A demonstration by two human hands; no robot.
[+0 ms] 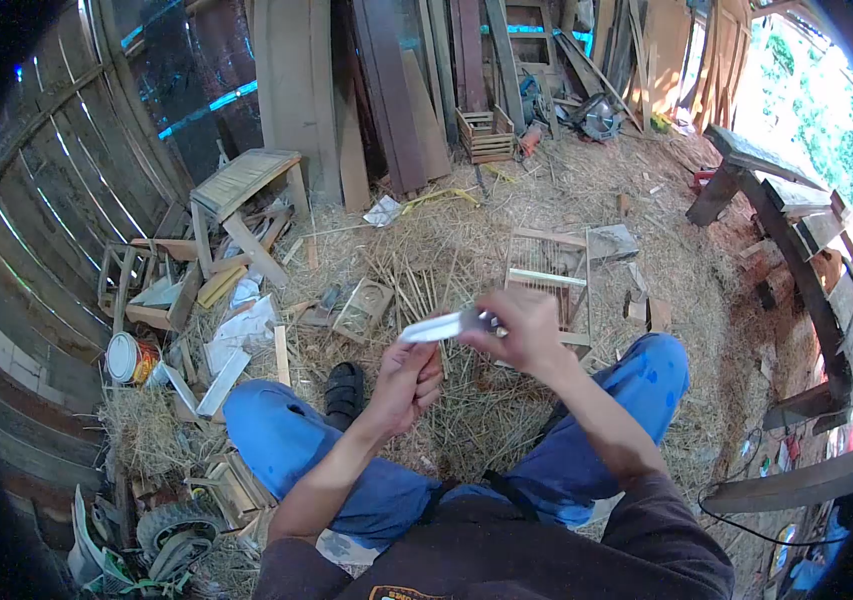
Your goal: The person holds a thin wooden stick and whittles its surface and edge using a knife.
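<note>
Our left hand (408, 378) curls shut under the pale blade's (436, 326) tip at frame centre, while our right hand (524, 330) clamps its other end. A slip could nick our fingers. Beyond lie straw (466, 250) and a small wooden cage (549, 275).

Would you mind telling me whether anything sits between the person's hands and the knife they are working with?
Nothing visible does. The right hand grips the knife at its handle end, and the left hand is closed just beneath the blade.
</note>
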